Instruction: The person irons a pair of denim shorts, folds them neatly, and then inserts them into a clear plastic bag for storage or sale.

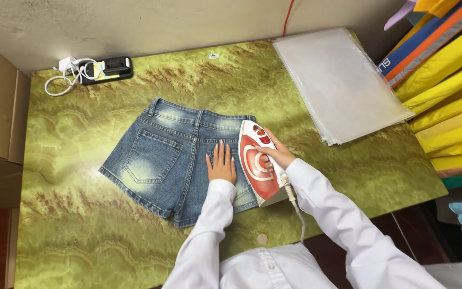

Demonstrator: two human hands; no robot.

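A pair of denim shorts (175, 160) lies flat near the middle of a table (81, 230) with a green and yellow marbled top. The shorts are back side up, waistband toward the far edge, both seat pockets showing. The blue cloth is faded pale in patches on the pockets and below the waistband, with tan stitching along the seams and hems.

The left hand (221, 165) rests palm down on the shorts over the right-side pocket, fingers straight and close together, holding nothing. Just beside it, the right hand (275, 156) is wrapped shut round the handle of an iron (258, 166), red and white, standing on the right edge of the shorts with its tip pointing away from the person. A white cord (297, 211) runs from its heel down toward the person's white shirt.

A stack of clear plastic bags (340, 80) lies at the table's far right corner. A black power strip (105, 69) with a white plug and coiled cable sits at the far left. Folded yellow cloth (450, 101) is piled off to the right
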